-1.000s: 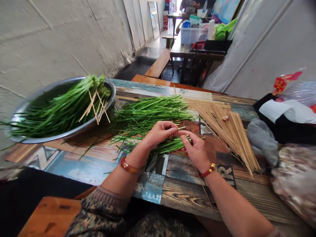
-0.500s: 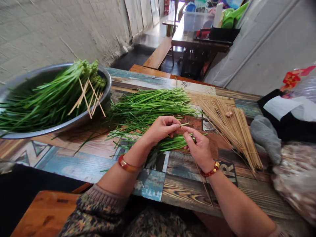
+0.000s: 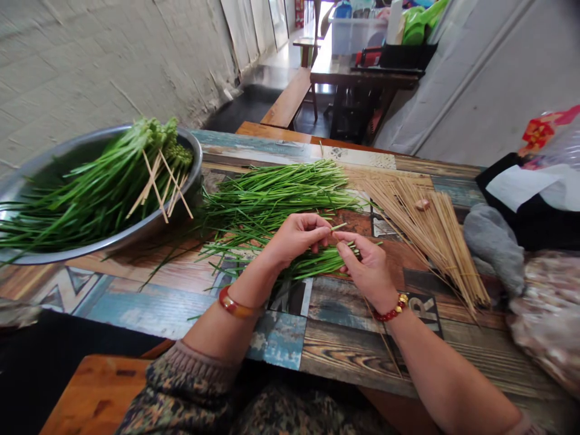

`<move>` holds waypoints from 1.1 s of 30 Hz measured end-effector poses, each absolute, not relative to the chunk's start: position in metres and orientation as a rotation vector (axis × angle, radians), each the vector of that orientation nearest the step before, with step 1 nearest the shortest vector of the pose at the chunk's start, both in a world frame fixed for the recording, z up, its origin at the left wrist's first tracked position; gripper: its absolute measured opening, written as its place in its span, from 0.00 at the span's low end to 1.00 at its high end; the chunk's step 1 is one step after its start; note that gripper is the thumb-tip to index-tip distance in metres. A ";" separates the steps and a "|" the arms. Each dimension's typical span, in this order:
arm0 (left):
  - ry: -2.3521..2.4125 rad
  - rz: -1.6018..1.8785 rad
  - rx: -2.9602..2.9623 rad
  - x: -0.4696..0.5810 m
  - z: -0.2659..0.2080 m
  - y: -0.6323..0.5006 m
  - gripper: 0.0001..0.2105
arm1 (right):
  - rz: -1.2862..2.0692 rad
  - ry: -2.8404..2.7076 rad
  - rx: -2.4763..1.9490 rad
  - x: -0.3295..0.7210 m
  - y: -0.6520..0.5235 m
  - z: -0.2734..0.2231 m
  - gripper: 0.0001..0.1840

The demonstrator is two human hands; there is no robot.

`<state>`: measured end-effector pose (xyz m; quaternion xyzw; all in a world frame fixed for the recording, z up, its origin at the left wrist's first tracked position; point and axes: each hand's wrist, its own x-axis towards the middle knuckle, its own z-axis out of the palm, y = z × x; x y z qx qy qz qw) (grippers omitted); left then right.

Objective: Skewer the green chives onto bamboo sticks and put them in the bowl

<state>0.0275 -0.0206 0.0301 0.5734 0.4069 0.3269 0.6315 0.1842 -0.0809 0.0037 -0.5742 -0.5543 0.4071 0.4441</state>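
My left hand [image 3: 299, 238] pinches the pale end of a green chive stalk [image 3: 339, 227] between thumb and fingertips. Close by on its right, my right hand [image 3: 369, 272] is closed on a thin bamboo skewer [image 3: 385, 338], whose long end slants down past the wrist toward the table's near edge. The skewer's other end meets the stalk near my left fingertips; whether it pierces it I cannot tell. Below both hands lies a small bunch of chives [image 3: 317, 264], partly covered by them. Beyond, a larger pile of chives [image 3: 281, 192] spreads over the patterned table [image 3: 348, 353].
At left, a metal basin [image 3: 102, 241] holds chives and several crossed skewers [image 3: 151, 187]. A fan of loose bamboo skewers [image 3: 446, 241] lies at right, beside a grey cloth [image 3: 492, 241] and a filled plastic bag [image 3: 544, 308]. A bench [image 3: 290, 99] stands behind.
The view has shifted slightly, so the basin sits a little lower and the skewer fan a little farther right. Both hands keep nearly the same pose and grip.
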 end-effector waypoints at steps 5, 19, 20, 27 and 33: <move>0.945 0.746 1.320 0.027 0.032 -0.021 0.09 | 1.004 -1.372 -1.411 0.185 -0.080 0.001 0.17; 0.988 0.743 1.370 0.028 0.029 -0.021 0.09 | 0.874 -1.485 -1.427 0.186 -0.078 -0.001 0.13; 0.996 0.745 1.385 0.028 0.029 -0.022 0.09 | 0.867 -1.489 -1.427 0.186 -0.078 -0.001 0.13; 1.026 0.752 1.445 0.029 0.031 -0.022 0.09 | 0.832 -1.508 -1.441 0.186 -0.079 0.000 0.13; 1.011 0.692 1.440 0.028 0.031 -0.022 0.09 | 0.799 -1.537 -1.456 0.186 -0.080 -0.001 0.12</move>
